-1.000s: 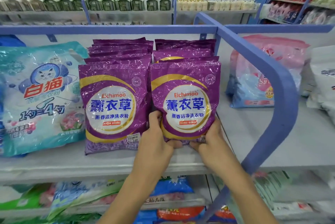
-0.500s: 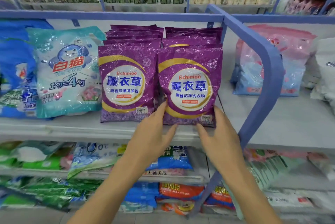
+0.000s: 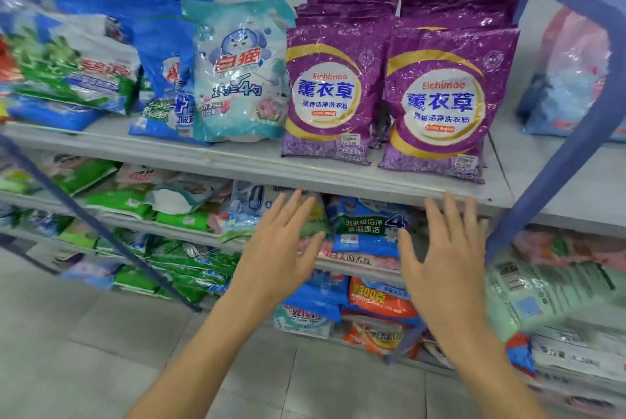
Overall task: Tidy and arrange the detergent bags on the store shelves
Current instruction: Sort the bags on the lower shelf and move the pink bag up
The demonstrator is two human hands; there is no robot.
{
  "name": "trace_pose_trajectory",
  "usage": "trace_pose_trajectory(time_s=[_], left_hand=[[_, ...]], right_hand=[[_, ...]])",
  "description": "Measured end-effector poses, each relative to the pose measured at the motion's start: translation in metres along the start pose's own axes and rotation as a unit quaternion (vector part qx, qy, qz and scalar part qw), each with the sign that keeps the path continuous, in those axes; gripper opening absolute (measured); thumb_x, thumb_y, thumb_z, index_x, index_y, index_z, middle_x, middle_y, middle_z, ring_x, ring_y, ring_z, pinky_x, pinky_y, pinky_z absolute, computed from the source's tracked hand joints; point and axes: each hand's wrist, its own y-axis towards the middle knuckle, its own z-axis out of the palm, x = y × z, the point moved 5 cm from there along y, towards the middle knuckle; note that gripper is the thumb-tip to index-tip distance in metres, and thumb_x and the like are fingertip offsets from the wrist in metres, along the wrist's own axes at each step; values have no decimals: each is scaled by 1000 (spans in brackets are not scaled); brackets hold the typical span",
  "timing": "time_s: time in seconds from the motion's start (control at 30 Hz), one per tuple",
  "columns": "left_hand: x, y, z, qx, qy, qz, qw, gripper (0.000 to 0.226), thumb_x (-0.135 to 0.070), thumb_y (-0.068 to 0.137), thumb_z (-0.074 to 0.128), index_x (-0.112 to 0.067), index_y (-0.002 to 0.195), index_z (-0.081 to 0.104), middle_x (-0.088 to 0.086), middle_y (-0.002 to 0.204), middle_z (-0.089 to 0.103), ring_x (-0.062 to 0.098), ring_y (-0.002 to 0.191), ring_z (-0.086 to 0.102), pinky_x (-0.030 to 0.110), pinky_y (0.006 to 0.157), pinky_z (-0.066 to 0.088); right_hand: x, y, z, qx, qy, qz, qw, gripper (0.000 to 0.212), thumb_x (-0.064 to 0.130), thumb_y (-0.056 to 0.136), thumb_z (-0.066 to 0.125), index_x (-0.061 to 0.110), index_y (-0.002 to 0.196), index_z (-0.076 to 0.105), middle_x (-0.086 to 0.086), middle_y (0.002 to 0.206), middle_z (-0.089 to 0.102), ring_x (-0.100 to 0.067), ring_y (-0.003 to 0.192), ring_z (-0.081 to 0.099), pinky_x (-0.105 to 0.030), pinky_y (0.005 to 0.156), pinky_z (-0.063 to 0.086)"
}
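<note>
Two rows of purple detergent bags stand side by side on the grey upper shelf [image 3: 257, 164]: the left front bag [image 3: 327, 93] and the right front bag [image 3: 440, 103], with more purple bags stacked behind each. My left hand [image 3: 281, 249] and my right hand [image 3: 443, 256] hang in the air below the shelf edge, fingers straight and spread, holding nothing and touching no bag. A teal cat-logo bag [image 3: 237, 69] stands left of the purple rows.
Blue and green bags [image 3: 81, 69] lean at the far left of the shelf. A pink and blue bag [image 3: 572, 79] sits beyond the blue frame post [image 3: 572, 134]. Lower shelves hold a blue bag [image 3: 369, 229], green bags [image 3: 189, 266] and orange bags [image 3: 379, 300]. Grey floor tiles lie below.
Both hands let go of the right front purple bag and dropped back below the shelf edge with fingers spread. The view pulled back and swung left, showing more bags.
</note>
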Motion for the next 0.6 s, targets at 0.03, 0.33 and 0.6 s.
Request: trace_pose_trajectory(time_s=[0.03, 0.33, 0.6], left_hand=[[11, -12, -5, -1, -4, -15, 1000, 63, -47, 103, 50, -22, 159, 32, -3, 167, 23, 17, 156, 13, 32, 126, 14], [143, -139, -79, -27, -31, -142, 989, 61, -46, 102, 53, -19, 155, 40, -1, 162, 36, 21, 153, 26, 36, 126, 22], [251, -266, -157, -90, -51, -240, 965, 66, -61, 98, 45, -20, 149, 49, -2, 157, 44, 17, 148, 36, 44, 121, 32]], right_hand=[[9, -8, 6, 12, 16, -6, 1000, 63, 39, 102, 54, 16, 158, 35, -2, 169, 22, -17, 158, 4, -34, 125, 1], [127, -91, 89, 124, 83, -20, 989, 64, 45, 101, 53, 14, 155, 40, -2, 164, 34, -20, 154, 23, -39, 127, 18], [276, -174, 157, 211, 158, -67, 962, 59, 44, 101, 56, 17, 152, 44, 0, 157, 43, -16, 148, 33, -34, 122, 26]])
